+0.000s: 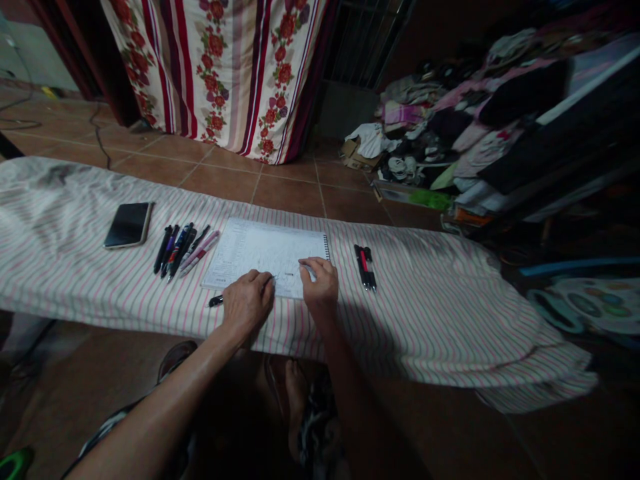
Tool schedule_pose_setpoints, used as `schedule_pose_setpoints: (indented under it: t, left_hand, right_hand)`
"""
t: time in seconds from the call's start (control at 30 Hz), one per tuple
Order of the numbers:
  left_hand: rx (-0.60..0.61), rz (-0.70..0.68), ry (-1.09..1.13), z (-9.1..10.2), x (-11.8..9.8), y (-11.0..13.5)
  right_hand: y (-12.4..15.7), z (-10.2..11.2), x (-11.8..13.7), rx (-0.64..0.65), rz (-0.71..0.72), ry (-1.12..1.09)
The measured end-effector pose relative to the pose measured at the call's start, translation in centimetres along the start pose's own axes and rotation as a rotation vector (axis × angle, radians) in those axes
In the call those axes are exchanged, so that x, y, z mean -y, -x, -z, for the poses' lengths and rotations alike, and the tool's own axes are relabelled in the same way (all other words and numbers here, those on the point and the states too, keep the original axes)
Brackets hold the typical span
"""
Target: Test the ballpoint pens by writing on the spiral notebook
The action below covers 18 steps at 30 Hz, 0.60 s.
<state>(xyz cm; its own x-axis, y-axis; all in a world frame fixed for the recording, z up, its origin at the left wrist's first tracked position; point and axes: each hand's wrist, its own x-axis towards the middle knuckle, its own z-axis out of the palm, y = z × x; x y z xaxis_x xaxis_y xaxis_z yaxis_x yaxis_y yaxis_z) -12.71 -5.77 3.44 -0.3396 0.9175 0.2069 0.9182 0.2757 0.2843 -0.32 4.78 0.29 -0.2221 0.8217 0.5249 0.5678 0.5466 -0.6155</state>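
Note:
A spiral notebook (pixel 265 250) lies open on a striped cloth-covered board (pixel 430 313). My left hand (pixel 247 301) rests at the notebook's near edge, fingers curled round a dark pen (pixel 217 301) whose end sticks out to the left. My right hand (pixel 320 283) sits on the notebook's lower right corner, fingers pinched on a small thin part (pixel 304 267) that I cannot name. The two hands are close together, a short thin piece (pixel 289 274) lying on the page between them.
Several pens (pixel 183 248) lie in a row left of the notebook, a phone (pixel 128 225) beyond them. Two or three pens (pixel 365 267) lie to the right. A floral curtain (pixel 225 73) hangs behind; a pile of clothes (pixel 450 127) fills the right. My feet (pixel 295 387) are under the board.

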Motion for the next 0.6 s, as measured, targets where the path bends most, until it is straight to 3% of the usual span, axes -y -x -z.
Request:
schedule_pose_setpoints:
  t: [0.23, 0.6]
  left_hand:
    - [-0.022, -0.019, 0.026, -0.1, 0.2, 0.0]
    - [-0.046, -0.062, 0.080, -0.3, 0.3, 0.0]
  right_hand:
    - [0.1, 0.9, 1.9, 0.131, -0.008, -0.142]
    - [0.5, 1.0, 3.4, 0.327, -0.189, -0.279]
